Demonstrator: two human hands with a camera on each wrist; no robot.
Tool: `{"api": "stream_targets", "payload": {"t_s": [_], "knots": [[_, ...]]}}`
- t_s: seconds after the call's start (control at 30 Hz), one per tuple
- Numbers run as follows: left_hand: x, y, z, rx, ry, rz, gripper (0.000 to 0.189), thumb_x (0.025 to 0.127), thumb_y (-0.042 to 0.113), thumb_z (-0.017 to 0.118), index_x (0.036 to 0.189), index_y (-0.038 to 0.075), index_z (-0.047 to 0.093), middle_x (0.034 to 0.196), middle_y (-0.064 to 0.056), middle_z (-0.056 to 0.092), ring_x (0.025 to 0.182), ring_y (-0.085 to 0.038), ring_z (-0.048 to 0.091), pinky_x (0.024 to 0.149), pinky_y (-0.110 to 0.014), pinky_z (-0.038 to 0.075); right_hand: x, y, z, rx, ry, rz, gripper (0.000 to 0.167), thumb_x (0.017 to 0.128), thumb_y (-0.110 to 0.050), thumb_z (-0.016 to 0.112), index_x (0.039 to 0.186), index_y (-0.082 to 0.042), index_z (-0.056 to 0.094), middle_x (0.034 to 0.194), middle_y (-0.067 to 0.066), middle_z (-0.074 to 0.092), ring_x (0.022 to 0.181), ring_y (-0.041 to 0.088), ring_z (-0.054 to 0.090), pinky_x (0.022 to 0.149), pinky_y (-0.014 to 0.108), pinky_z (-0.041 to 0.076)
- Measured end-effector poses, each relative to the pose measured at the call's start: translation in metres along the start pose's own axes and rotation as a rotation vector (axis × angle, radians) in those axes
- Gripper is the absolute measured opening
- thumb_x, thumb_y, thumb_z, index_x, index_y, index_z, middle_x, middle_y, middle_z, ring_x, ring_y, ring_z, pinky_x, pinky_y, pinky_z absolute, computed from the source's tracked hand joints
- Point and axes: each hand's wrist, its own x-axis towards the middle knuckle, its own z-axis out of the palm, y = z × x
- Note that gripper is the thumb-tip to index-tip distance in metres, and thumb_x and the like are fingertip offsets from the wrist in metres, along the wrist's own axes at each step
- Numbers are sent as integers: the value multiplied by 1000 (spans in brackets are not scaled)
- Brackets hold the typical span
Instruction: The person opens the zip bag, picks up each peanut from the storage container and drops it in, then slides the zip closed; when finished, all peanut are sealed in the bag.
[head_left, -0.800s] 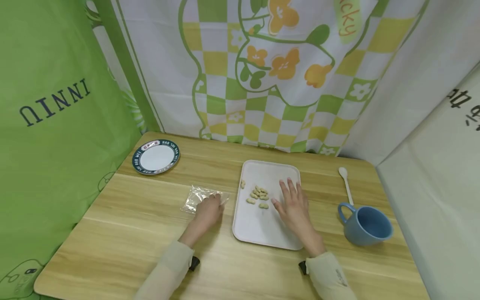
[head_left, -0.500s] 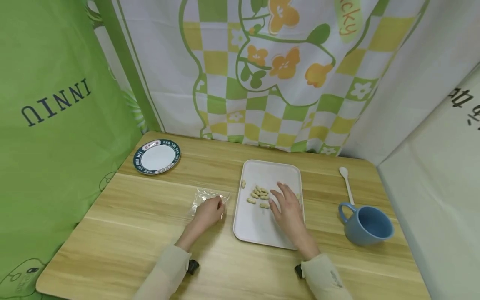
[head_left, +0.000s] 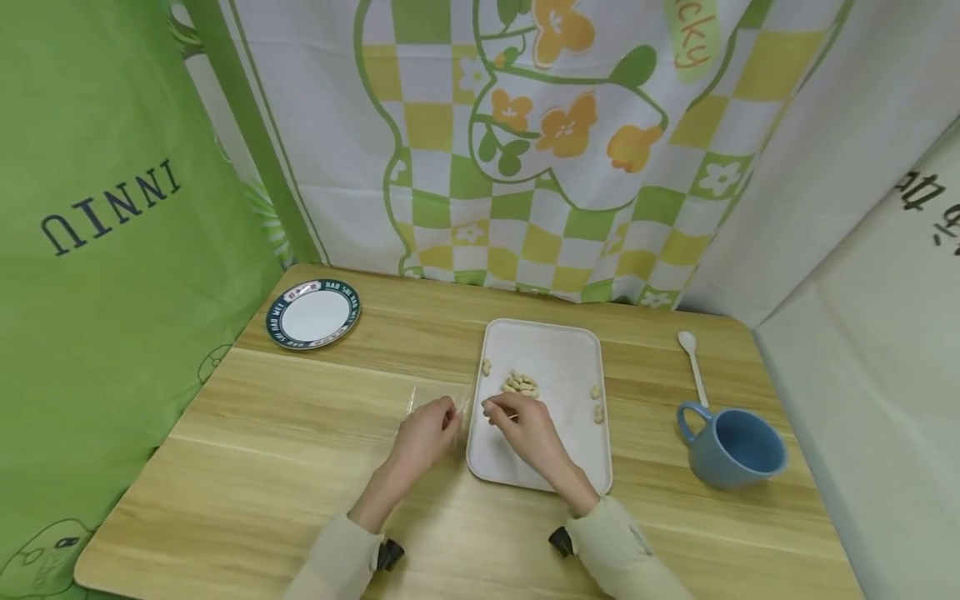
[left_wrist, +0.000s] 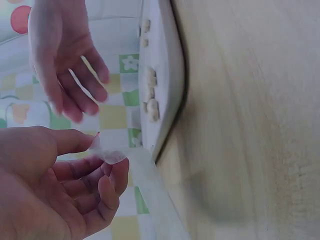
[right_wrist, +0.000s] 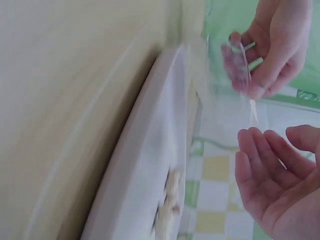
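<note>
My left hand [head_left: 427,429] pinches the edge of a clear plastic bag [left_wrist: 155,195] between thumb and fingers, just left of the tray. In the left wrist view the bag hangs down from those fingertips. My right hand [head_left: 528,429] is over the left part of the white tray [head_left: 558,346], fingers gently bent and thumb apart, holding nothing. Its fingertips [right_wrist: 246,136] come close to the bag in the right wrist view. Several peanuts [head_left: 520,382] lie in a cluster on the tray, partly behind the right hand. Another peanut [head_left: 487,367] sits by the left rim.
Two more peanuts [head_left: 597,413] lie along the tray's right rim. A blue mug [head_left: 720,458] stands to the right, with a white spoon [head_left: 693,367] behind it. At the back left is a plate [head_left: 315,313] with a dark green rim. Fabric curtains [head_left: 517,242] enclose the table.
The right hand has moved left across the tray towards the left hand, uncovering peanuts at the right rim. The left hand has shifted slightly right and raised the bag.
</note>
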Motion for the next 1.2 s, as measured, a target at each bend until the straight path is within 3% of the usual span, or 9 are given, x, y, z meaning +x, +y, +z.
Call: {"api": "stream_targets", "payload": {"t_s": [0.13, 0.3, 0.5, 0.67, 0.83, 1.2], "knots": [[-8, 7, -2, 49, 39, 50, 17, 94, 17, 61, 80, 8, 59, 63, 6, 49, 50, -5, 42, 43, -18, 36, 4, -7, 7, 75, -89, 100, 22, 96, -25, 59, 102, -8, 72, 87, 1, 71, 76, 20, 68, 65, 29, 52], [-14, 12, -2, 68, 70, 74, 17, 95, 19, 61, 81, 9, 59, 68, 4, 53, 54, -5, 44, 47, -19, 38, 5, -8, 13, 175, -145, 158, 23, 95, -22, 60, 102, -3, 71, 89, 6, 71, 76, 30, 69, 67, 29, 53], [-18, 14, -2, 13, 36, 66, 12, 92, 17, 64, 88, 6, 63, 71, 3, 54, 58, -7, 48, 51, -20, 40, 5, -5, 18, 296, -148, 217, 18, 93, -15, 63, 97, 1, 71, 82, 9, 71, 75, 23, 68, 68, 32, 55], [-18, 15, -5, -67, -11, 43, 19, 89, 21, 69, 94, 3, 64, 72, 3, 55, 61, -7, 52, 52, -21, 42, 7, -2, 19, 299, -122, 239, 13, 90, -14, 67, 90, -2, 73, 76, 6, 71, 70, 16, 66, 67, 34, 55], [-17, 15, -7, -197, -57, 2, 13, 91, 18, 66, 88, 7, 61, 76, 1, 60, 65, -9, 57, 56, -20, 47, 7, 0, 20, 331, -109, 255, 15, 89, -16, 69, 89, -1, 73, 74, 6, 70, 67, 15, 66, 65, 29, 55], [-13, 5, -13, -458, -129, -92, 14, 94, 9, 57, 94, 1, 69, 81, -8, 67, 64, -17, 61, 52, -25, 49, 8, 5, 17, 408, -190, 268, 19, 91, -18, 66, 94, 1, 70, 84, 11, 72, 76, 20, 69, 68, 35, 57]]}}
